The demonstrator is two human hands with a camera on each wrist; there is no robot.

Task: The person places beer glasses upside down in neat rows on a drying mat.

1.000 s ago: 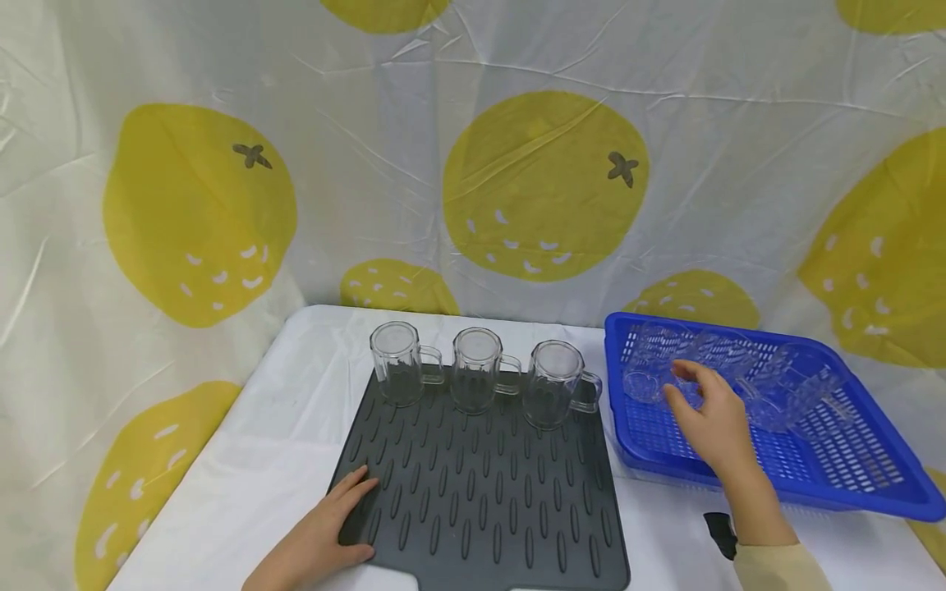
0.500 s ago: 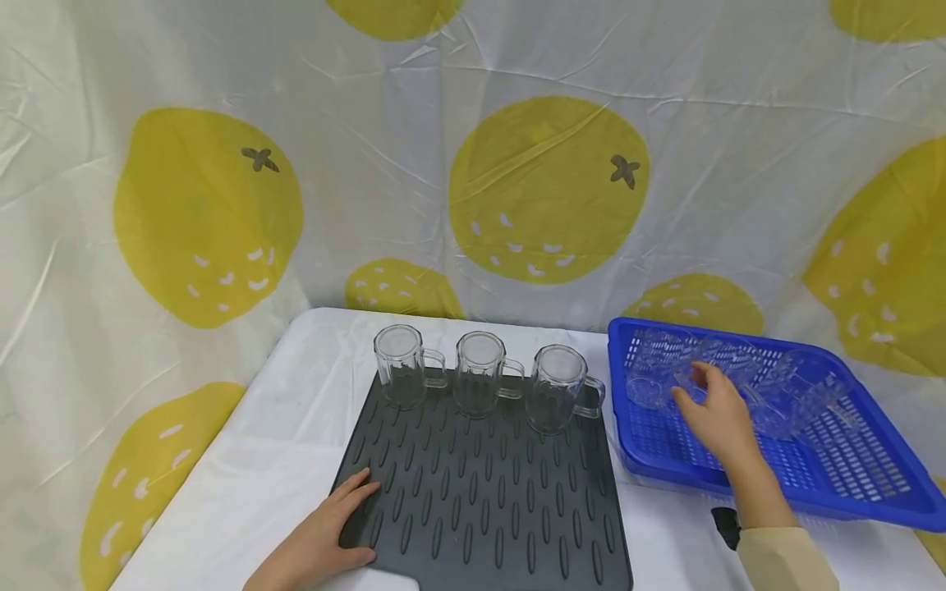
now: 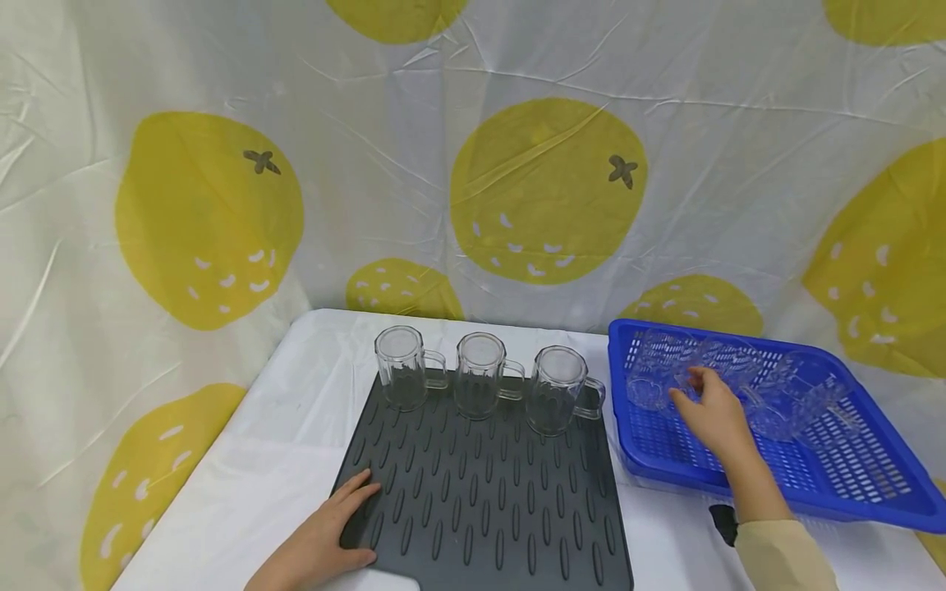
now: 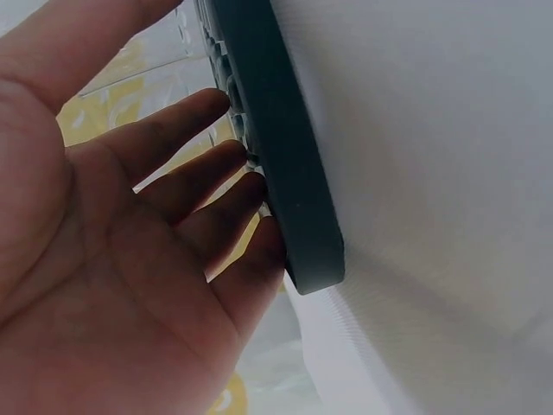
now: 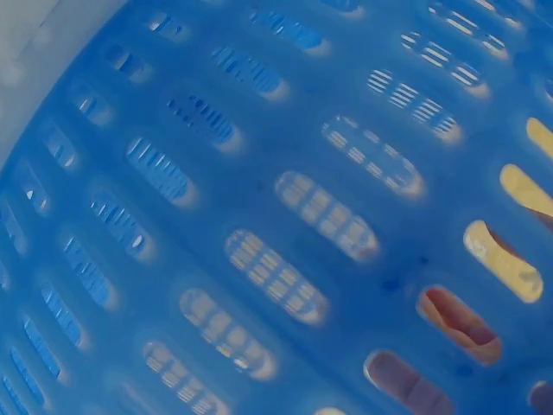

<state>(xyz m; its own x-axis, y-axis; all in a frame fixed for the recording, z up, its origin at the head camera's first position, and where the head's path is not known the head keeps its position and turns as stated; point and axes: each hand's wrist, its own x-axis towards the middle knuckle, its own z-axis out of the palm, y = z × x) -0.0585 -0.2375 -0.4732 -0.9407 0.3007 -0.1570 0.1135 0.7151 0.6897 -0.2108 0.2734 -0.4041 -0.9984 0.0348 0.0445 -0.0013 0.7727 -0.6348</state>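
In the head view my left hand [image 3: 318, 529] rests on the left edge of the dark grey ridged mat [image 3: 473, 492], fingers extended. The left wrist view has these fingers [image 4: 203, 169] touching the mat's rim [image 4: 294, 173]. Three clear glass mugs [image 3: 479, 377] stand upside down along the mat's far end, handles pointing right. Over the blue basket [image 3: 665, 468] my right hand [image 3: 717, 419] reaches among several clear glass mugs [image 3: 779, 406], thumb and fingers bent near one. Whether it grips that mug is unclear; in the right wrist view the basket's slotted wall [image 5: 259, 207] covers most of the hand.
A white cloth [image 3: 229, 492] covers the table, and a lemon-print curtain [image 3: 369, 164] hangs behind it. The basket stands right of the mat, close to its edge. A small black object [image 3: 723, 523] shows beside the right wrist.
My right hand has lowered slightly toward the mugs in the basket, and its fingers have drawn closer to one. The left hand stays on the mat; the head view has shifted a little.
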